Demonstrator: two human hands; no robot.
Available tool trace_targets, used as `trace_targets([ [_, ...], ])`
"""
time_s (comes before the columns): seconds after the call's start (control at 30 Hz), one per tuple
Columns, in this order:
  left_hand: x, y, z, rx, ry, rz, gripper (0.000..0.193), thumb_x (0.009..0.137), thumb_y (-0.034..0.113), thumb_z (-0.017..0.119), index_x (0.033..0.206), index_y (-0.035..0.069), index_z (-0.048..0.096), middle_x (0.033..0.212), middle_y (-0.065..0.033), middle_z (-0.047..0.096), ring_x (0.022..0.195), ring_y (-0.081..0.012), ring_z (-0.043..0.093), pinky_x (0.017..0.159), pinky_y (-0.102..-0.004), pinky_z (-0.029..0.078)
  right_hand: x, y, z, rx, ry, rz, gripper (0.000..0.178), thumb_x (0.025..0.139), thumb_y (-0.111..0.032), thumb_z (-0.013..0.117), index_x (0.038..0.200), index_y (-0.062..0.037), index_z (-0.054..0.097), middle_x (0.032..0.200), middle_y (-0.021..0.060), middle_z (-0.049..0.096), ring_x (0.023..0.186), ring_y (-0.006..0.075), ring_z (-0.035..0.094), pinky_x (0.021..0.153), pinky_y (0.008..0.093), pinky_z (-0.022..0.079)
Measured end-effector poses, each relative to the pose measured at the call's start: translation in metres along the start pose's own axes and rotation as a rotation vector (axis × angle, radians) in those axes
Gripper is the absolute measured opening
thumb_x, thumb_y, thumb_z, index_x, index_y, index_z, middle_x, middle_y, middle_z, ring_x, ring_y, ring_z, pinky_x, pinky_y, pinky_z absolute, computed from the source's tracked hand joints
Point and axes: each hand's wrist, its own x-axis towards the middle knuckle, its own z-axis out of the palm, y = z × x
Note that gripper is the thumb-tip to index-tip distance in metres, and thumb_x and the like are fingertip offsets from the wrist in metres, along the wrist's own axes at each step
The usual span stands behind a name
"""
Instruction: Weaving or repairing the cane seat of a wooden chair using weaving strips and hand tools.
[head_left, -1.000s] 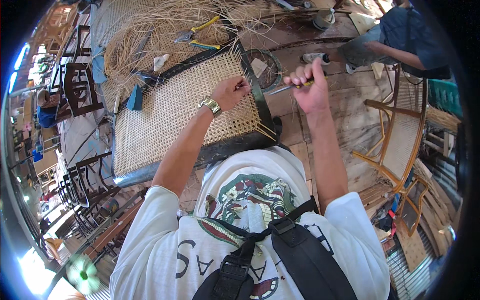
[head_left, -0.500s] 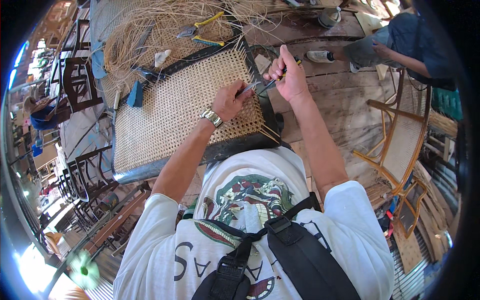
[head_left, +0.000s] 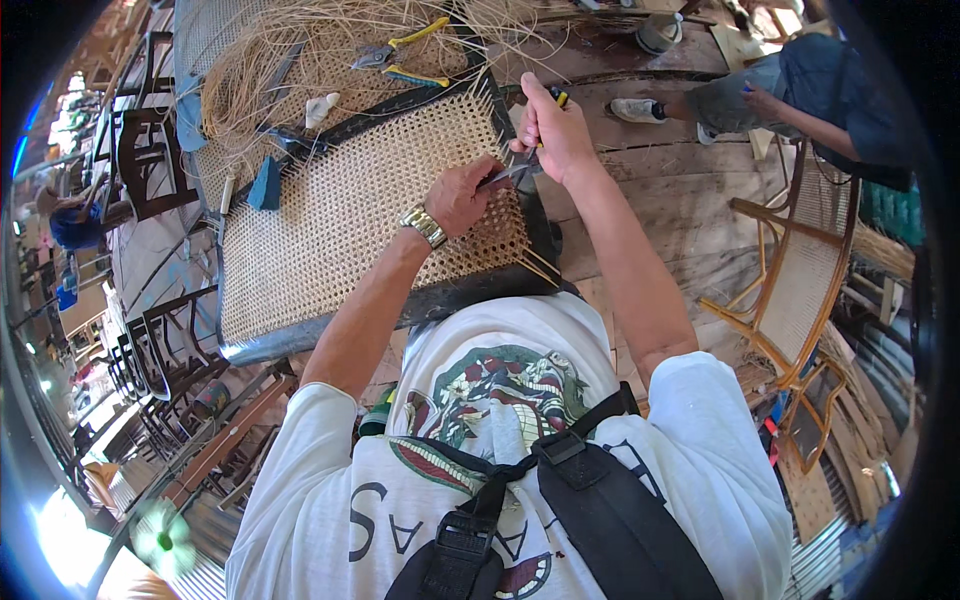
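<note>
A panel of woven cane (head_left: 350, 220) in a black frame (head_left: 300, 341) lies before me. My left hand (head_left: 463, 197), wearing a metal watch, rests on the weave near its right edge. Its fingers close on a grey, pointed metal piece (head_left: 508, 174), whose kind I cannot make out. Just right of it, above the frame's right side, my right hand (head_left: 562, 135) is wrapped round a slim tool with a black and yellow handle (head_left: 561, 98). The tool's lower end meets or overlaps the grey piece; contact is unclear.
Loose cane strands (head_left: 250, 85) pile up beyond the panel, with yellow-handled pliers (head_left: 375, 56) and a blue wedge (head_left: 265, 187) nearby. A person (head_left: 800, 95) stands at the far right. A wooden chair with cane (head_left: 798, 290) is at right, dark chair frames (head_left: 150, 165) at left.
My right hand has shifted left and slightly down, bringing its tool closer to my left hand. The left hand stays at nearly the same spot on the weave.
</note>
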Motion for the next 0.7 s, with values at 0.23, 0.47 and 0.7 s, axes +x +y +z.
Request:
trace_targets([
  [0.23,0.0,0.006,-0.001,0.057,-0.024,-0.095,0.01,0.095,0.016,0.063,0.103,0.01,0.062,0.088,-0.0137,0.072,0.079,-0.0344,0.069,0.068,-0.0424,0.052,0.013,-0.003,0.005,-0.015,0.058,0.131,0.052,0.093,-0.045,0.069,0.061,-0.0149,0.041,0.053,-0.0028,0.037,0.048,0.0126,0.039,0.054,0.0352,0.043],
  [0.47,0.001,0.007,-0.003,0.048,-0.042,-0.12,0.017,0.094,0.022,0.067,0.104,0.008,0.062,0.089,-0.0167,0.071,0.078,-0.035,0.068,0.069,-0.0431,0.052,0.007,0.019,0.018,-0.207,0.157,-0.132,0.049,0.097,-0.037,0.066,0.059,-0.0129,0.045,0.048,-0.0002,0.042,0.04,0.0126,0.041,0.043,0.0305,0.039],
  [0.7,0.01,-0.008,0.005,-0.066,-0.066,-0.102,0.021,0.093,0.025,0.068,0.104,0.007,0.065,0.087,-0.0164,0.071,0.079,-0.0323,0.07,0.07,-0.0414,0.053,0.009,0.005,0.003,-0.333,-0.148,-0.064,0.048,0.101,-0.039,0.059,0.064,-0.0093,0.053,0.053,0.0003,0.049,0.046,0.0097,0.046,0.048,0.0283,0.042],
])
